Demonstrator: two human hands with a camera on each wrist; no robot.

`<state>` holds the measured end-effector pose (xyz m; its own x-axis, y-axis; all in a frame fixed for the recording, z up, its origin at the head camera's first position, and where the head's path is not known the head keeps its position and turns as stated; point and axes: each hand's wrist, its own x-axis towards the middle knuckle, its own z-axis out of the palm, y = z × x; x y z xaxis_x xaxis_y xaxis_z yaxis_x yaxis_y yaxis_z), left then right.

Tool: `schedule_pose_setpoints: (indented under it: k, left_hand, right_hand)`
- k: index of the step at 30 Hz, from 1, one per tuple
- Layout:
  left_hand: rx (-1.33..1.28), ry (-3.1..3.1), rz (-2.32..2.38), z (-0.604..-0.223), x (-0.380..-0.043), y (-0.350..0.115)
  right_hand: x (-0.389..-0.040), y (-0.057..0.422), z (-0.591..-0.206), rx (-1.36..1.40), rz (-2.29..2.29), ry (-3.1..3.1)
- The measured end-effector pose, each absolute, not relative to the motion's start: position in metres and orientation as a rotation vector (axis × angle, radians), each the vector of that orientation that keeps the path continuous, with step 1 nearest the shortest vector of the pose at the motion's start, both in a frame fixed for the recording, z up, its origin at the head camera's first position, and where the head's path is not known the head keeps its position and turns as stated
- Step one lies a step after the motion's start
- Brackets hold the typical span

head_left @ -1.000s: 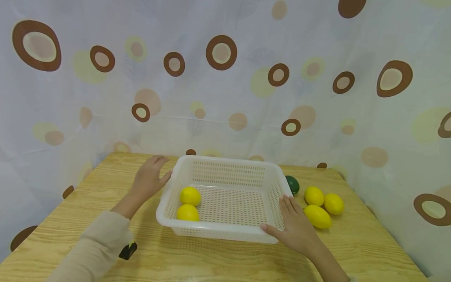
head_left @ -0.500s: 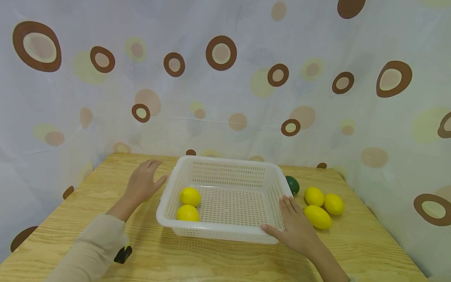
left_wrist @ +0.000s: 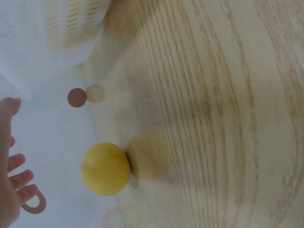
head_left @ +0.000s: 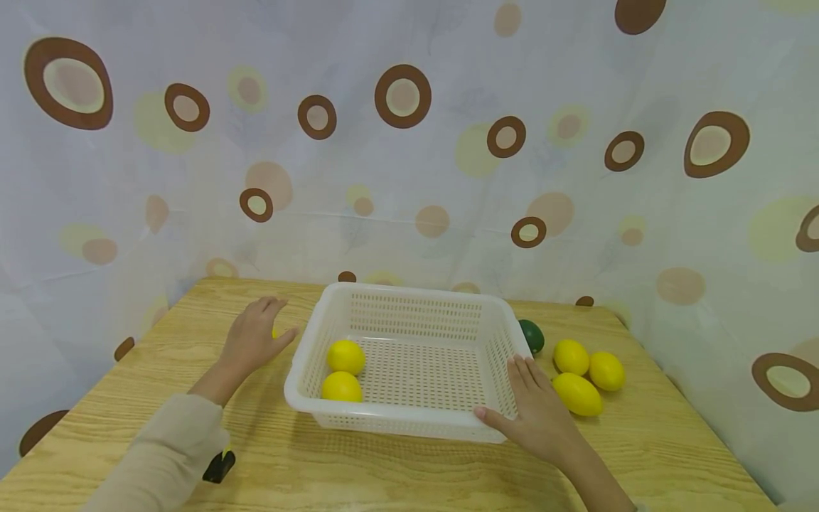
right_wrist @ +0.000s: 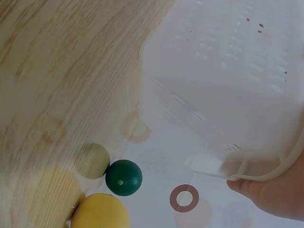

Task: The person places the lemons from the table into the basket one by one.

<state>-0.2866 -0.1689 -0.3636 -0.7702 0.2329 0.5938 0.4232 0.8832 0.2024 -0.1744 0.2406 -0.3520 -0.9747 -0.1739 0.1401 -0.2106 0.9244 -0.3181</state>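
Observation:
A white plastic basket (head_left: 409, 412) with slotted walls stands mid-table, with two lemons (head_left: 345, 357) at the left of its floor. To its left is my left hand (head_left: 252, 340), raised with the fingers spread and holding nothing. Behind those fingers a bit of another lemon (head_left: 274, 332) peeks out; the left wrist view has this yellow fruit (left_wrist: 105, 169) whole on the table, apart from the hand. My right hand (head_left: 540, 416) rests on the basket's right front corner, fingers straight along the side rim and thumb on the front rim.
Right of the basket lie three more lemons (head_left: 576, 393) close together. A dark green fruit (head_left: 531, 336) is partly hidden by the basket's right wall. A black object (head_left: 220, 467) with a yellow part sits by the left sleeve. A patterned curtain (head_left: 409, 178) hangs behind the table.
My left hand has come off the basket's left rim and moved left, bringing a sliver of the lemon behind it into sight. The right hand and the basket look unchanged.

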Motion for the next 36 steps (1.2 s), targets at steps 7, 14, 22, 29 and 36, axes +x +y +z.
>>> schedule_pose_setpoints:
  k: [7, 14, 22, 29, 36]
  left_hand:
    - [-0.436, -2.592, -0.412, -0.367, -0.286, -0.175]
    - [-0.422, -2.645, -0.365, -0.370, -0.287, -0.177]
    - [-0.400, -2.705, -0.362, -0.374, -0.286, -0.180]
    - [-0.361, -2.758, -0.334, -0.378, -0.287, -0.183]
    - [-0.320, -2.806, -0.340, -0.384, -0.289, -0.190]
  right_hand:
    - [-0.175, 0.241, -0.352, 0.296, 0.502, -2.974]
    - [-0.176, 0.242, -0.353, 0.301, 0.494, -2.974]
    - [-0.176, 0.242, -0.353, 0.302, 0.520, -2.976]
    - [-0.176, 0.242, -0.353, 0.301, 0.515, -2.982]
    - [-0.176, 0.242, -0.352, 0.302, 0.519, -2.980]
